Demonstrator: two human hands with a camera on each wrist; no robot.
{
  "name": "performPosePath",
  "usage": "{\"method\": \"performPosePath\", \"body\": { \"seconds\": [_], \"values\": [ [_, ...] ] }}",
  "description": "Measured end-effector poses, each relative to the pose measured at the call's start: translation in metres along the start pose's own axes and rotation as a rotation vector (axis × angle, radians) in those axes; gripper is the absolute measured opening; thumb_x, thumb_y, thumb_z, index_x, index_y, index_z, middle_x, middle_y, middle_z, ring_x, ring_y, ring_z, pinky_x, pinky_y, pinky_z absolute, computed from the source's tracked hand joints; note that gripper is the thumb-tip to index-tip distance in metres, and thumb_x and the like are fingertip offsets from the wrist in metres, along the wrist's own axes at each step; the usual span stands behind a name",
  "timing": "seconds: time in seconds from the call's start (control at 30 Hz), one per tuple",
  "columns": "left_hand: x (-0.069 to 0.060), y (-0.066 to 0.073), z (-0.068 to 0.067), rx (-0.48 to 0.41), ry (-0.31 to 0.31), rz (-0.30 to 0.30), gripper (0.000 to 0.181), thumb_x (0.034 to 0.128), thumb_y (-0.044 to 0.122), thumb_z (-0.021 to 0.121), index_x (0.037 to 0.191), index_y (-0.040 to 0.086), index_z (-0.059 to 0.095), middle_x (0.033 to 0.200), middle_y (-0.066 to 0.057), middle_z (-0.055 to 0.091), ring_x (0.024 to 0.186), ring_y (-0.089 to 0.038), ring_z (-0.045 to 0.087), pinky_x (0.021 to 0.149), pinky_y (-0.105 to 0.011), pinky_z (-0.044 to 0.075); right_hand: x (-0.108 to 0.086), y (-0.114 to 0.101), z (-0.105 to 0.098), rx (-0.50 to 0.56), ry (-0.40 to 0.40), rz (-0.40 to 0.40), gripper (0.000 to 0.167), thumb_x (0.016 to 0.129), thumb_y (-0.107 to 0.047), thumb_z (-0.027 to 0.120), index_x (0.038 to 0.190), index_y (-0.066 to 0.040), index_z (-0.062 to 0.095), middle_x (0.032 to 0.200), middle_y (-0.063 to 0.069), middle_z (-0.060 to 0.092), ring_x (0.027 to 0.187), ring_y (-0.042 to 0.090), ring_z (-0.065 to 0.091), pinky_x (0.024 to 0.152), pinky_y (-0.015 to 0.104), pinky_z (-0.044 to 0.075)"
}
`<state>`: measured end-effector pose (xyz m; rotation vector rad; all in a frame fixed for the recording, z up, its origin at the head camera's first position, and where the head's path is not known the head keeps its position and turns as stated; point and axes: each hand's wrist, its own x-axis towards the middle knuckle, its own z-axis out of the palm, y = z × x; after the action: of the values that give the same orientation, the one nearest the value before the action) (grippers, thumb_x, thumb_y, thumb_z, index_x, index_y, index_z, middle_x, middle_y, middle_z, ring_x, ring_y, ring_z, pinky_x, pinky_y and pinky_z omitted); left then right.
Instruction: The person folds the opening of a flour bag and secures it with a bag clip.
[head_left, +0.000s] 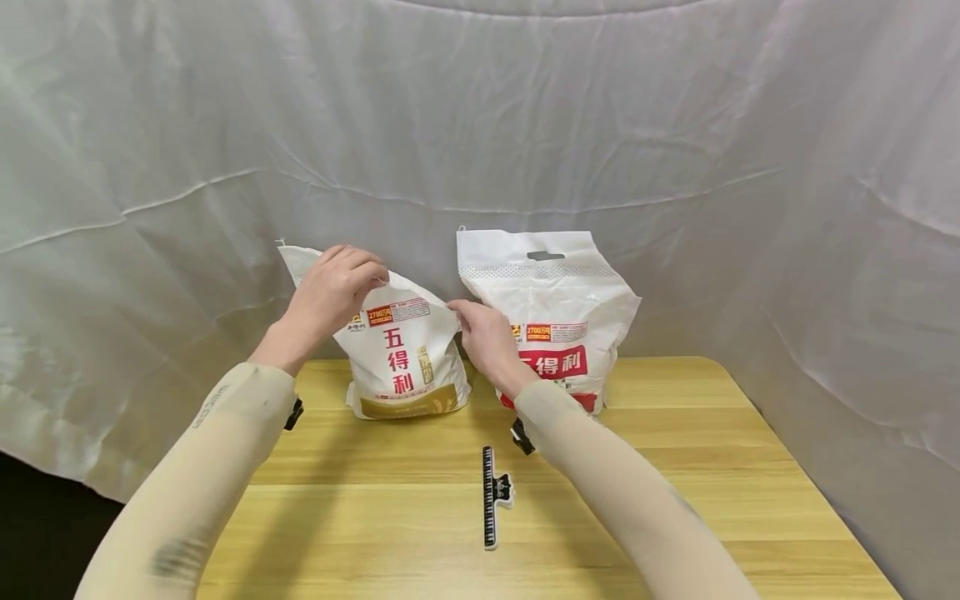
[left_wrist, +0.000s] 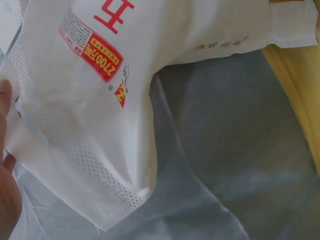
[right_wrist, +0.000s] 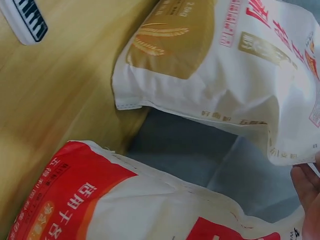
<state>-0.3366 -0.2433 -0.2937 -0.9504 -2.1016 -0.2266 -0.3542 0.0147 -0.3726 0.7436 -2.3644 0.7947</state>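
Note:
A white flour bag (head_left: 408, 358) with red characters and a gold base panel stands at the left of the table, its top leaning over. Along its top edge, my left hand (head_left: 337, 283) grips the fabric; in the left wrist view part of this hand (left_wrist: 7, 165) shows at the frame's edge, beside the dotted top strip. My right hand (head_left: 487, 337) pinches the bag's upper right corner, thumb and fingers (right_wrist: 305, 182) on the edge in the right wrist view. The bag's opening cannot be seen into from the head view.
A second white flour bag (head_left: 551, 292) with red panels and a handle slot stands to the right, partly behind my right forearm. A piano-key patterned bag clip (head_left: 490, 500) lies on the wooden table (head_left: 675, 467). Grey cloth (head_left: 480, 108) hangs close behind the bags.

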Motion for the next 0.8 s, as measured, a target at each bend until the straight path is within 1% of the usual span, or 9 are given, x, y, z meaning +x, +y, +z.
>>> {"method": "performPosePath", "body": {
  "seconds": [0.1, 0.2, 0.27, 0.3, 0.37, 0.43, 0.53, 0.63, 0.8],
  "values": [
    [-0.004, -0.001, -0.001, -0.015, 0.000, 0.005, 0.019, 0.0868, -0.014, 0.072, 0.095, 0.003, 0.071, 0.109, -0.014, 0.074, 0.103, -0.036, 0.067, 0.104, -0.051, 0.047, -0.002, 0.001, 0.002, -0.027, 0.006, -0.044, 0.025, 0.102, -0.003, 0.063, 0.123, -0.009, 0.074, 0.118, 0.009, 0.076, 0.110, 0.025, 0.073, 0.099, 0.036, 0.056],
    [-0.007, -0.002, 0.000, -0.028, -0.005, -0.001, 0.018, 0.0862, -0.012, 0.074, 0.096, 0.003, 0.071, 0.115, -0.016, 0.073, 0.108, -0.037, 0.066, 0.104, -0.052, 0.047, -0.002, 0.002, 0.005, -0.020, 0.022, -0.089, 0.024, 0.101, -0.002, 0.064, 0.122, -0.008, 0.075, 0.119, 0.009, 0.076, 0.111, 0.025, 0.071, 0.101, 0.035, 0.055],
    [-0.007, -0.001, 0.000, -0.021, -0.034, -0.028, 0.014, 0.0878, -0.004, 0.077, 0.096, 0.004, 0.070, 0.122, -0.016, 0.072, 0.114, -0.037, 0.065, 0.107, -0.054, 0.045, -0.002, 0.002, 0.006, -0.008, 0.019, -0.103, 0.024, 0.099, -0.003, 0.066, 0.122, -0.006, 0.074, 0.124, 0.010, 0.073, 0.117, 0.026, 0.069, 0.106, 0.036, 0.052],
    [-0.007, -0.001, 0.001, -0.015, -0.054, -0.046, 0.011, 0.0889, 0.000, 0.078, 0.095, 0.005, 0.070, 0.125, -0.016, 0.072, 0.117, -0.036, 0.064, 0.109, -0.055, 0.044, -0.001, 0.002, 0.007, 0.005, 0.009, -0.096, 0.025, 0.098, -0.004, 0.067, 0.122, -0.006, 0.073, 0.128, 0.011, 0.071, 0.121, 0.026, 0.066, 0.109, 0.036, 0.049],
    [-0.006, 0.000, 0.002, 0.001, -0.086, -0.084, 0.010, 0.0907, 0.009, 0.078, 0.093, 0.007, 0.069, 0.128, -0.015, 0.070, 0.122, -0.036, 0.063, 0.112, -0.058, 0.041, -0.001, 0.000, 0.008, 0.030, -0.029, -0.052, 0.028, 0.098, -0.009, 0.069, 0.125, -0.005, 0.071, 0.137, 0.012, 0.066, 0.130, 0.027, 0.061, 0.114, 0.037, 0.044],
    [-0.006, 0.002, 0.003, 0.019, -0.101, -0.118, 0.012, 0.0924, 0.016, 0.078, 0.090, 0.009, 0.069, 0.129, -0.014, 0.070, 0.123, -0.035, 0.062, 0.114, -0.058, 0.039, -0.001, -0.003, 0.008, 0.054, -0.073, 0.015, 0.032, 0.099, -0.016, 0.069, 0.129, -0.006, 0.069, 0.145, 0.011, 0.060, 0.136, 0.028, 0.056, 0.118, 0.037, 0.039],
    [-0.005, 0.003, 0.007, 0.032, -0.075, -0.141, 0.012, 0.0938, 0.018, 0.075, 0.089, 0.008, 0.070, 0.121, -0.014, 0.072, 0.117, -0.036, 0.064, 0.112, -0.055, 0.041, 0.000, -0.007, 0.009, 0.099, -0.122, 0.120, 0.037, 0.102, -0.027, 0.064, 0.134, -0.009, 0.065, 0.152, 0.009, 0.055, 0.141, 0.027, 0.051, 0.120, 0.038, 0.036],
    [-0.003, 0.005, 0.011, 0.046, -0.048, -0.157, 0.012, 0.0948, 0.017, 0.073, 0.092, 0.006, 0.070, 0.113, -0.014, 0.072, 0.109, -0.036, 0.065, 0.108, -0.052, 0.044, 0.001, -0.010, 0.012, 0.150, -0.124, 0.185, 0.038, 0.105, -0.034, 0.058, 0.136, -0.012, 0.063, 0.150, 0.007, 0.057, 0.140, 0.025, 0.052, 0.119, 0.039, 0.037],
    [-0.002, 0.007, 0.019, 0.055, -0.025, -0.180, 0.011, 0.0940, 0.013, 0.074, 0.096, 0.003, 0.069, 0.109, -0.014, 0.069, 0.104, -0.036, 0.064, 0.103, -0.051, 0.047, 0.003, -0.010, 0.017, 0.219, -0.080, 0.240, 0.033, 0.106, -0.030, 0.058, 0.134, -0.012, 0.062, 0.140, 0.007, 0.062, 0.134, 0.024, 0.057, 0.115, 0.039, 0.042]
  ]
}}
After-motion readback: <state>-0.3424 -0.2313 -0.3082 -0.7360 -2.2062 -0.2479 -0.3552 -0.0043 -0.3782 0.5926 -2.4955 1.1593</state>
